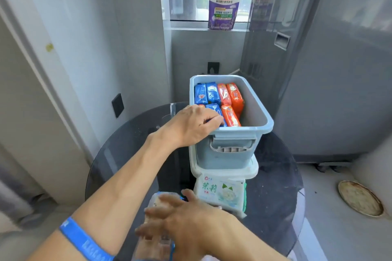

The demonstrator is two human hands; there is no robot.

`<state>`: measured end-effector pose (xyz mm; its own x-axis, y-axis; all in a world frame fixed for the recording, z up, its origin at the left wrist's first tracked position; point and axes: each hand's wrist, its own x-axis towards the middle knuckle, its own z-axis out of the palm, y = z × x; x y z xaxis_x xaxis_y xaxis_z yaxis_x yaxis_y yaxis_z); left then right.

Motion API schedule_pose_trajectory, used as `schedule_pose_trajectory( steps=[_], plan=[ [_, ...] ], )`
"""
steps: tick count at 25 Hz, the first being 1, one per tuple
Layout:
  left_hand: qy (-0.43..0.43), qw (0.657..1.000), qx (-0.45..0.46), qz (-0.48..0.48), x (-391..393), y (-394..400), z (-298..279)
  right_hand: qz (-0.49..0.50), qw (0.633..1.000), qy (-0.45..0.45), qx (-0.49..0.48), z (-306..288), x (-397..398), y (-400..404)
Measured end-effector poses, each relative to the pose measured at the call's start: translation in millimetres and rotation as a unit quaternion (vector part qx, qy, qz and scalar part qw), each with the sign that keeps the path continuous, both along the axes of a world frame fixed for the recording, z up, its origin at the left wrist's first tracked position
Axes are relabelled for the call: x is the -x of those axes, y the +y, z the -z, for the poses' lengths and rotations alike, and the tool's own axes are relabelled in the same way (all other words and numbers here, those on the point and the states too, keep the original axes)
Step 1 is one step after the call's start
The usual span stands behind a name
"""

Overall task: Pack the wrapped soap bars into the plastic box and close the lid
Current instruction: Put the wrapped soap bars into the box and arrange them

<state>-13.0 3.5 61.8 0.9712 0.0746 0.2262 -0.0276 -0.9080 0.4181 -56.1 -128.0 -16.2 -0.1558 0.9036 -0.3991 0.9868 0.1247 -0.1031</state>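
A pale blue plastic box stands open on its white lid on a round dark glass table. Blue soap bars and orange soap bars stand on edge in its left half. My left hand reaches over the box's near left corner, fingers curled onto a blue bar inside. A white jasmine-print soap bar lies in front of the box. My right hand, blurred, lies over pale wrapped bars at the table's near edge; its grip is unclear.
A purple and yellow detergent pouch stands on the window sill behind. A tall grey appliance fills the right side. A round floor drain cover lies at the lower right. Grey walls close in on the left.
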Motion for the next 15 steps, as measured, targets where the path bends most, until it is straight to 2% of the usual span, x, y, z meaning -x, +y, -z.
schedule_pose_trajectory(
  steps=[2, 4, 6, 7, 8, 10, 13, 15],
  plan=[
    [0.002, 1.0, 0.018, 0.012, -1.6, 4.1, 2.3, -0.009, 0.996, -0.089, 0.007, 1.8, 2.0, 15.2],
    [0.022, 0.999, 0.042, 0.02, -3.6, 10.6, 3.3, -0.043, 0.985, -0.155, -0.06, 4.0, 5.3, 23.2],
    [0.022, 0.997, 0.068, 0.014, -6.7, 18.9, 3.8, -0.074, 0.974, -0.145, -0.157, 1.5, -3.3, 17.5],
    [0.014, 0.996, 0.092, 0.004, -8.0, 22.6, 4.4, -0.067, 0.976, -0.082, -0.188, -5.9, -10.9, 11.1],
    [0.006, 0.994, 0.113, -0.006, -8.9, 25.9, 5.6, -0.033, 0.978, 0.021, -0.204, -17.7, -20.5, 3.5],
    [-0.027, 0.991, 0.126, -0.022, -10.2, 29.7, 9.2, 0.083, 0.949, 0.243, -0.184, -50.8, -43.6, -13.0],
    [-0.068, 0.992, 0.095, -0.042, -12.2, 29.2, 9.9, 0.152, 0.835, 0.498, -0.179, -96.3, -76.7, -39.3],
    [-0.066, 0.994, 0.085, -0.032, -11.7, 25.4, 7.2, 0.188, 0.746, 0.592, -0.239, -112.1, -98.2, -53.4]
  ],
)
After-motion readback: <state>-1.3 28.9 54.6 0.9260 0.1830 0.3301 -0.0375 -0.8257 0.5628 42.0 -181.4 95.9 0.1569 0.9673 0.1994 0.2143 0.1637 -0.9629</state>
